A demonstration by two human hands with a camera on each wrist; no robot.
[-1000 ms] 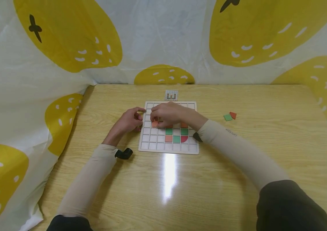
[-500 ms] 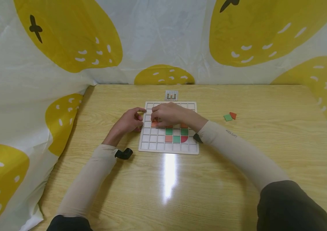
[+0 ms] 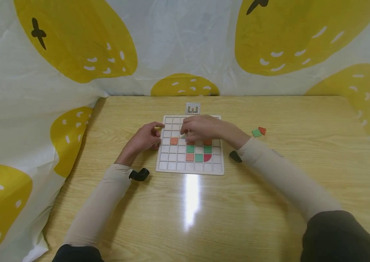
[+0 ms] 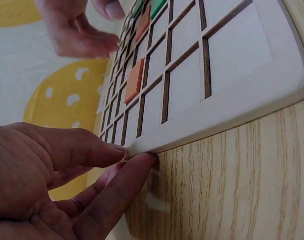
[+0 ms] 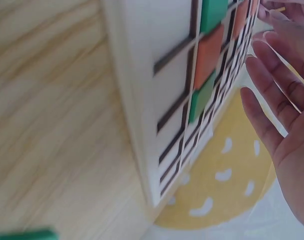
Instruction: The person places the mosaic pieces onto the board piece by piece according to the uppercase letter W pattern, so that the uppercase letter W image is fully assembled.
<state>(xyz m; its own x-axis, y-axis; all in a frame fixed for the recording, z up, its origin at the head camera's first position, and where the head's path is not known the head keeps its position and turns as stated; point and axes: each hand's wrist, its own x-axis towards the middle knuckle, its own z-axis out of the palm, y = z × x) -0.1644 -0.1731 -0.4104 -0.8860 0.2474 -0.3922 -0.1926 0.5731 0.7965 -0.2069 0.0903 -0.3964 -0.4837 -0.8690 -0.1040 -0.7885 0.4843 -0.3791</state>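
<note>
A pale wooden grid board (image 3: pixel 173 166) lies on the table. My left hand (image 3: pixel 144 137) holds its left edge; in the left wrist view, thumb and fingertips meet at the rim. An orange square tile (image 4: pixel 134 82) sits in a cell near that edge. My right hand (image 3: pixel 201 128) hovers above the board's upper middle, and in the right wrist view its fingers (image 5: pixel 272 90) are spread loosely with nothing between them. Green tiles (image 3: pixel 198 158), orange tiles (image 3: pixel 189 157) and a red rounded tile (image 3: pixel 207 158) fill cells toward the board's lower right. The right hand hides some upper cells.
Behind the board lies a small patterned card (image 3: pixel 193 108). To the right on the table are a loose green square tile (image 3: pixel 256 133) and a red tile (image 3: pixel 262 130). A white curtain (image 3: pixel 185 43) with yellow fruit shapes stands along the back and left.
My right hand has come off the orange tile near the left side and moved right across the board, leaving that tile in its cell. My left hand stays at the edge.
</note>
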